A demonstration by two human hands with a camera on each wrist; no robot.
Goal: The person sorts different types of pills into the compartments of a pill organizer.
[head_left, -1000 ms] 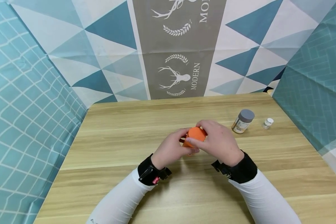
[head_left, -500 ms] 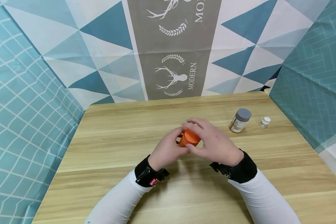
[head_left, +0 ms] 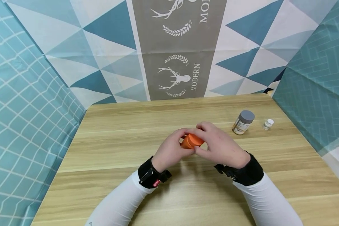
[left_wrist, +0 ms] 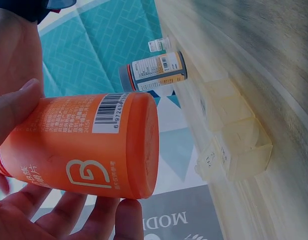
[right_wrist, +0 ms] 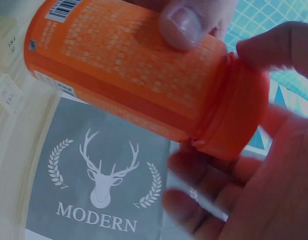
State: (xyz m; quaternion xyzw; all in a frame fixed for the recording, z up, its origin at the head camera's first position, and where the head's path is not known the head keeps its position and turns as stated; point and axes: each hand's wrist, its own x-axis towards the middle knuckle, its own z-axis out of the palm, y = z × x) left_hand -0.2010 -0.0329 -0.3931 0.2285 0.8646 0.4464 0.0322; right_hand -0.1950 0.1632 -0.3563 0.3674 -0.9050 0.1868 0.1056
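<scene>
An orange bottle (left_wrist: 79, 145) with printed text and a barcode is held tilted above the table, between both hands. My left hand (head_left: 173, 149) grips the bottle's body, its thumb on one side and its fingers on the other. Around the orange cap (right_wrist: 233, 107) curl the thumb and fingers of my right hand (head_left: 221, 146). The cap sits on the bottle. A translucent pill box (left_wrist: 238, 130) with lidded compartments rests on the table in the left wrist view; the hands hide it in the head view.
At the right rear of the wooden table (head_left: 115, 135) stand a grey-capped bottle (head_left: 243, 122) and, beside it, a small white bottle (head_left: 268, 124). Patterned cloth hangs behind the table and at both sides.
The orange bottle has tilted, and its cap top faces the head camera less. My right fingers lifted and spread over the cap, then came back round it. The other bottles stayed put.
</scene>
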